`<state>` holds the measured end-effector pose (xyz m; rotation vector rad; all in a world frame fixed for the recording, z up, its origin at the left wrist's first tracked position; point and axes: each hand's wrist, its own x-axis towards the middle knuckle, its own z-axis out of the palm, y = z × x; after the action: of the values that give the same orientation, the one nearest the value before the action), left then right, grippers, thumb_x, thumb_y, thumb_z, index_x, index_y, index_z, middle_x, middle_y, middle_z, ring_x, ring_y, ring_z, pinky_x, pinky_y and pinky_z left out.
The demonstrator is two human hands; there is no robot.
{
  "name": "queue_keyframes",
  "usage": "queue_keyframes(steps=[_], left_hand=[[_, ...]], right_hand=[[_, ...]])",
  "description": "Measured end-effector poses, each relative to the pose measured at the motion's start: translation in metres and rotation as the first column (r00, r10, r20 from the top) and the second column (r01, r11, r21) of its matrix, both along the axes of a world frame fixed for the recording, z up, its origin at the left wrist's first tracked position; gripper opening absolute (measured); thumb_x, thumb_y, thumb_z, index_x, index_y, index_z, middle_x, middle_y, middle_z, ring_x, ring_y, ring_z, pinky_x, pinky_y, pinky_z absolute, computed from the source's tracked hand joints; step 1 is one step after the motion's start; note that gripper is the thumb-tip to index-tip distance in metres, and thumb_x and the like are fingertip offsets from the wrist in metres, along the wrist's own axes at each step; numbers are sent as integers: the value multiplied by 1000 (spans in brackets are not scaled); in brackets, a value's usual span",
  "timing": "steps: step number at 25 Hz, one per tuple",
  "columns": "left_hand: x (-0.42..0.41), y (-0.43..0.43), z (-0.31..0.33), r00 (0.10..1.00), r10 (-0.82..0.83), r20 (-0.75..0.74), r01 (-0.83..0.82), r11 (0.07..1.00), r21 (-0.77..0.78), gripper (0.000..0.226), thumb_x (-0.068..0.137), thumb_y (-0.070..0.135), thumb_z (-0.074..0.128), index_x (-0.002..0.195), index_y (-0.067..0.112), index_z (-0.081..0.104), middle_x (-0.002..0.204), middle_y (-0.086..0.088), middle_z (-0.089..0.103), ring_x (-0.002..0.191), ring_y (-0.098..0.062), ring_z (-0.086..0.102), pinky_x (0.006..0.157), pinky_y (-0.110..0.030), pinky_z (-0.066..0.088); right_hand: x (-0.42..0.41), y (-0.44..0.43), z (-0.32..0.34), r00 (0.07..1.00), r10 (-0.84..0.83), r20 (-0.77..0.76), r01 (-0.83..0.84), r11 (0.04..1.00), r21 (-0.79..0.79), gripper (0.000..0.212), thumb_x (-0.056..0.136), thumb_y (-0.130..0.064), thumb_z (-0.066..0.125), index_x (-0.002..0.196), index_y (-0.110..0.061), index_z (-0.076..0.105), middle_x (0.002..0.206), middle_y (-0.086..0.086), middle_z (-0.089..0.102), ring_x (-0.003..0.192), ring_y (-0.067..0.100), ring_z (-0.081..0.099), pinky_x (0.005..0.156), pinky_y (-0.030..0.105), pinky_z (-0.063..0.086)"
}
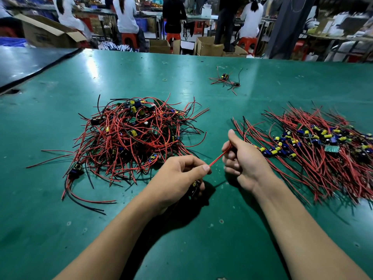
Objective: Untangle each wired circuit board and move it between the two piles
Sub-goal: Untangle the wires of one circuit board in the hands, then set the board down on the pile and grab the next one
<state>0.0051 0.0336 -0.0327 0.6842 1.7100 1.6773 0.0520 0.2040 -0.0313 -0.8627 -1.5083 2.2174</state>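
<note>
A tangled heap of circuit boards with red and black wires [133, 136] lies at the left of the green table [191, 249]. A flatter, combed-out pile of boards [314, 152] spreads at the right. Between the two piles, my left hand [177, 178] grips a small circuit board [195, 186] under its fingers and pinches that board's red wire [219, 157]. My right hand [240, 156] holds the far end of the same wire in curled fingers, thumb raised, so the wire runs taut between my hands.
A small separate bunch of wired boards [225, 80] lies farther back on the table, with a rubber band [165, 79] to its left. A dark mat [26, 63] covers the far left corner. Beyond the table, people sit on red stools among cardboard boxes.
</note>
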Motion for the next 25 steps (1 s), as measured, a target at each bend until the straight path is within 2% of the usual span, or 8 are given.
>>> queue_keyframes(steps=[4, 9, 13, 16, 19, 22, 23, 25], left_hand=[[3, 1, 0, 998, 54, 28, -54, 998, 9, 15, 94, 14, 62, 89, 1, 67, 58, -9, 61, 49, -18, 56, 49, -25, 49], [-2, 4, 10, 934, 159, 319, -200, 975, 99, 45, 98, 45, 45, 110, 5, 63, 84, -13, 74, 70, -28, 70, 68, -36, 59], [-7, 3, 10, 924, 104, 368, -157, 981, 118, 66, 96, 63, 26, 124, 13, 59, 107, -13, 74, 95, -29, 71, 89, -42, 53], [-10, 4, 6, 924, 81, 375, -149, 976, 157, 71, 95, 66, 21, 129, 15, 57, 118, -11, 70, 109, -28, 67, 96, -42, 49], [-15, 1, 6, 898, 78, 432, -187, 958, 217, 69, 94, 66, 22, 135, 20, 52, 126, -4, 67, 112, -22, 66, 100, -38, 48], [-8, 3, 7, 934, 99, 343, -174, 965, 195, 54, 98, 58, 28, 135, 26, 51, 131, 0, 63, 113, -12, 65, 104, -37, 46], [-3, 3, 7, 959, 155, 238, -197, 967, 163, 42, 100, 49, 36, 128, 25, 57, 126, -2, 65, 106, -13, 68, 100, -39, 50], [3, 1, 5, 928, 326, -178, -308, 944, 121, 20, 99, 26, 55, 114, 20, 67, 102, -6, 72, 85, -20, 71, 84, -40, 58]], right_hand=[[3, -1, 5, 997, 67, -33, -70, 989, -129, 51, 98, -54, 51, 72, -10, 59, 50, -5, 35, 33, 4, 23, 29, 16, 17], [0, -6, 5, 998, 67, 12, -67, 998, 6, 76, 81, -78, 50, 97, -7, 71, 60, -4, 43, 40, 7, 31, 36, 18, 24], [4, -15, 5, 990, 142, 15, -142, 968, 205, 58, 78, -69, 65, 92, -12, 64, 59, -5, 41, 43, 9, 33, 40, 20, 25], [8, -31, 5, 969, 242, 43, -226, 807, 545, 43, 77, -51, 82, 89, -19, 55, 68, -7, 50, 55, 9, 44, 46, 20, 37], [6, -43, 0, 972, 227, 58, -190, 618, 763, 33, 79, -23, 84, 98, -18, 58, 90, -4, 67, 73, 9, 59, 69, 17, 48], [2, -38, -4, 996, 84, -5, -44, 575, 817, 22, 81, -12, 78, 97, -17, 63, 91, -2, 71, 80, 10, 66, 76, 20, 50], [0, -33, -6, 1000, 5, -22, 16, 568, 823, 21, 82, -12, 77, 96, -19, 63, 91, -1, 70, 79, 10, 65, 75, 19, 49], [-1, -19, -11, 990, -139, 0, 76, 536, 841, 19, 84, -16, 75, 98, -20, 62, 96, 2, 68, 80, 14, 64, 79, 23, 50]])
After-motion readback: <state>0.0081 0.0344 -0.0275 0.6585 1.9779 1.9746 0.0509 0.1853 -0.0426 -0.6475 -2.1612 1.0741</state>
